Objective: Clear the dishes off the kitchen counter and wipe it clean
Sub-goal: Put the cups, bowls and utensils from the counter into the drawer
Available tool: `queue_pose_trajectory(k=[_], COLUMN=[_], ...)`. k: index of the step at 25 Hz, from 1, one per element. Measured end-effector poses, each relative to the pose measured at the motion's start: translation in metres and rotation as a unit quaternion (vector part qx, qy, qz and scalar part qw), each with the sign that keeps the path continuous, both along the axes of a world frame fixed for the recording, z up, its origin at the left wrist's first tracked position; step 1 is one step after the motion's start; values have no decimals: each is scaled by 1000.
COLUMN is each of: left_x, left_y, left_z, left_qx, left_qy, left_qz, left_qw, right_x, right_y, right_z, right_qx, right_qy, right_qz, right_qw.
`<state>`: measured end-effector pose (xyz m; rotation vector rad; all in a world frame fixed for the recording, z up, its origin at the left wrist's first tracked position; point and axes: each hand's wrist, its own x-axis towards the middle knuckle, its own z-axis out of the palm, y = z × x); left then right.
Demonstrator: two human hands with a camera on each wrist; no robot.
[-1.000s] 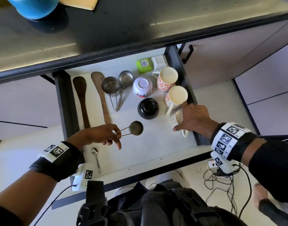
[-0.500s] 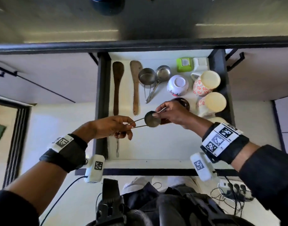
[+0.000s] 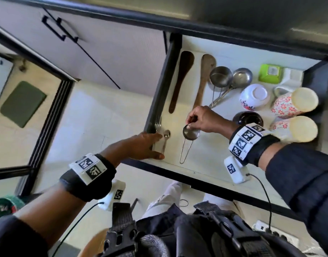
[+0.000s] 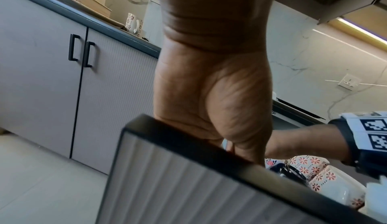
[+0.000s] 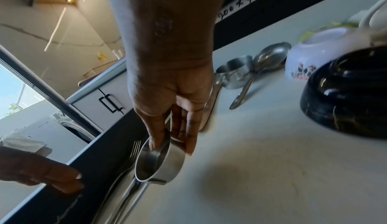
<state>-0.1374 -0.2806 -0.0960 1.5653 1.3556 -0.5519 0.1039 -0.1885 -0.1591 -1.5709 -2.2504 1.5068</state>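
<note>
A small steel measuring cup with a wire loop handle sits low over the floor of the open drawer. My right hand pinches its rim from above, thumb inside the cup. My left hand reaches over the drawer's front left corner. Its straight fingers lie by the handles of a fork and a spoon. In the left wrist view the drawer front hides those fingertips.
Also in the drawer: two wooden spatulas, larger steel measuring cups, an upturned white bowl, a black bowl, floral mugs, a green box. The dark counter edge overhangs it.
My left hand let go of the cup's handle and moved to the drawer's front left corner. My right hand took the cup by its rim and lowered it leftward.
</note>
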Motion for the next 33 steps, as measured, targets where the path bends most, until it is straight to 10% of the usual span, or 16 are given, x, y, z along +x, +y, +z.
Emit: queue_pose_trajectory(k=[19,33], left_x=[-6,-65], left_y=[-25,20], left_z=[-7,60], left_qx=[-7,187], left_qy=[-12,-69], left_qz=[-26,65], left_qw=[1000,978], right_x=[-36,-59], right_y=[-19,-3], right_z=[-32,105], right_qx=[39,117], right_qy=[-99,-19], right_qz=[47,-74], right_qw=[993,990])
